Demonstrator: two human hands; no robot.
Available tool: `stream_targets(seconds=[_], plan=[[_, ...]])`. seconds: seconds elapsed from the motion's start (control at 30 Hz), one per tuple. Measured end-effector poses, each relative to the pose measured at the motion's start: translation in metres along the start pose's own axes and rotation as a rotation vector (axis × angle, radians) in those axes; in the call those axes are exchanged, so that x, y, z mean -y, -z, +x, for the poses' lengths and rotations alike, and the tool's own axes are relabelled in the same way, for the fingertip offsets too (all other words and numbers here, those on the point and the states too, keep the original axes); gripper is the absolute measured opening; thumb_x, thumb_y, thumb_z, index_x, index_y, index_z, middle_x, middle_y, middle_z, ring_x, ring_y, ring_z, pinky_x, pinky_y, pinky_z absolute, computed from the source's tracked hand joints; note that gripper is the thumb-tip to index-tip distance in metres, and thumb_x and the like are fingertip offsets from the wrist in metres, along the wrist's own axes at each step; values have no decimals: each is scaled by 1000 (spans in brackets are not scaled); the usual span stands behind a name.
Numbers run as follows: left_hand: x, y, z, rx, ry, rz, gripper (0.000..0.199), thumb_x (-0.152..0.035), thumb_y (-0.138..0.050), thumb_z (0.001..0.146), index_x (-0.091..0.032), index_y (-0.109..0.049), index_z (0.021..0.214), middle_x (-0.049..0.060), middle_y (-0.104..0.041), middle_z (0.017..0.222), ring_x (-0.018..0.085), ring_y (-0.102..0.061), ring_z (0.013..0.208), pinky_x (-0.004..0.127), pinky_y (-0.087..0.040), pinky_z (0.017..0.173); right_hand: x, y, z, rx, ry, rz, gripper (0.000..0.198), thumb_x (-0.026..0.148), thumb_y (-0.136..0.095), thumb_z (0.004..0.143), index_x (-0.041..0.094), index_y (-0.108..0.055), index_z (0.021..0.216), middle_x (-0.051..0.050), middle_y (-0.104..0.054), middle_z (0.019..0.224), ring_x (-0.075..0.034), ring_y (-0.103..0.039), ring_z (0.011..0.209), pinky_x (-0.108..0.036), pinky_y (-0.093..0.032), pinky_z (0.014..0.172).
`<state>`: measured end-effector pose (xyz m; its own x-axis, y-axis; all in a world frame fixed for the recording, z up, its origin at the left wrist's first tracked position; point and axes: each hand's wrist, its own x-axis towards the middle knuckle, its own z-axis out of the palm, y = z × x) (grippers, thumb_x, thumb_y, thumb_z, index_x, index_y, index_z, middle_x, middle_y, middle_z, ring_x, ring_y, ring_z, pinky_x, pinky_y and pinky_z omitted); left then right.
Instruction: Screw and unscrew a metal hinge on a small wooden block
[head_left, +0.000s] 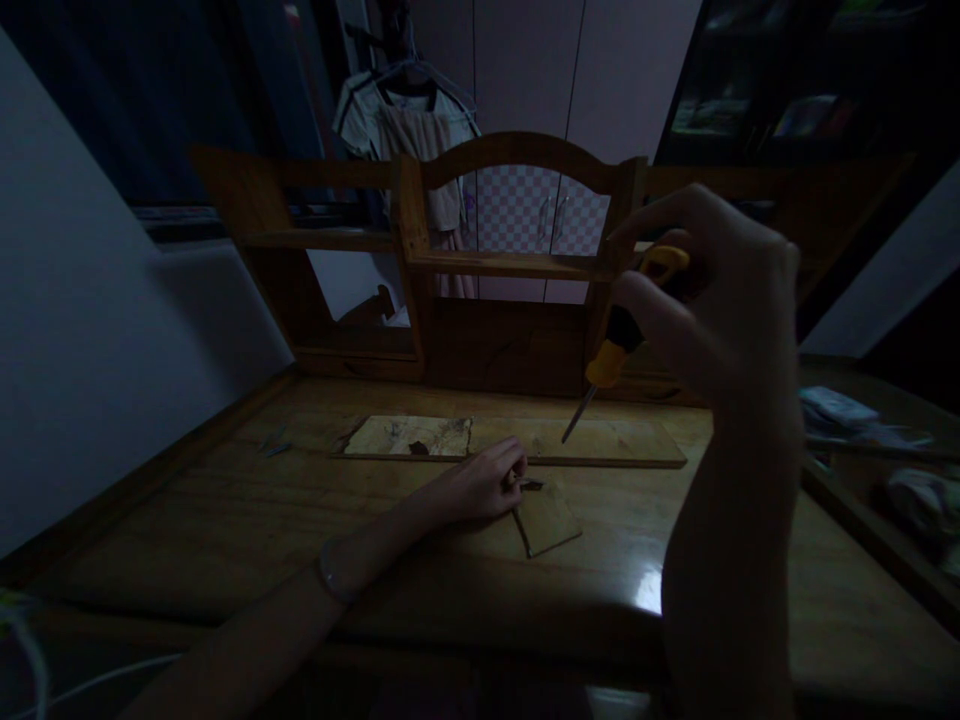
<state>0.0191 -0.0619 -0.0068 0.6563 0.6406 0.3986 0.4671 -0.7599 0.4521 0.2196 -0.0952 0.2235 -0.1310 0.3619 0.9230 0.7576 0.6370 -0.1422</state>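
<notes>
My right hand [727, 300] is raised at the right, its fingers closed around the yellow-and-black handle of a screwdriver [616, 345]. The shaft slants down to the left, its tip in the air above the long board. Low on the desk, my left hand [491, 482] pinches a small dark metal piece [532, 484], whose exact kind is too dim to tell. Under it lies a small wooden board [551, 522], partly hidden by the fingers. Just behind, a long wooden board [592, 440] lies flat, with a pale, dark-stained patch on its left part.
Small metal bits [277, 449] lie on the desk [225, 520] at the left. A wooden shelf unit [517, 263] stands along the back edge. At the right is a wooden tray [862, 535] with cloth-like items. White cables [112, 675] run at the lower left.
</notes>
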Motion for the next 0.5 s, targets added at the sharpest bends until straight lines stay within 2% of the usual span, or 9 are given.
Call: stream_targets(seconds=[0.2,0.4,0.5], plan=[[0,0,0,11,15,23,20,-7,-51,72,-18,-48,88,4,-53,89,16,-52,78,25,-42,68,2,0,1,-2,0,-2,22,19,-60,74,25,-63,95,5,-52,66,-12,-44,57,-26,-33,54],[3,-3,-1,6,19,35,20,-8,-51,71,-18,-48,88,4,-53,89,16,-52,78,26,-42,69,2,0,1,11,0,-6,22,20,-60,75,25,-63,96,3,-58,75,-13,-50,62,-27,-36,57],[5,-5,0,12,18,44,20,-8,-51,71,-18,-48,87,4,-53,88,16,-52,78,26,-43,69,1,0,1,10,3,-11,22,20,-60,75,25,-63,96,4,-56,71,-12,-48,60,-27,-36,56]])
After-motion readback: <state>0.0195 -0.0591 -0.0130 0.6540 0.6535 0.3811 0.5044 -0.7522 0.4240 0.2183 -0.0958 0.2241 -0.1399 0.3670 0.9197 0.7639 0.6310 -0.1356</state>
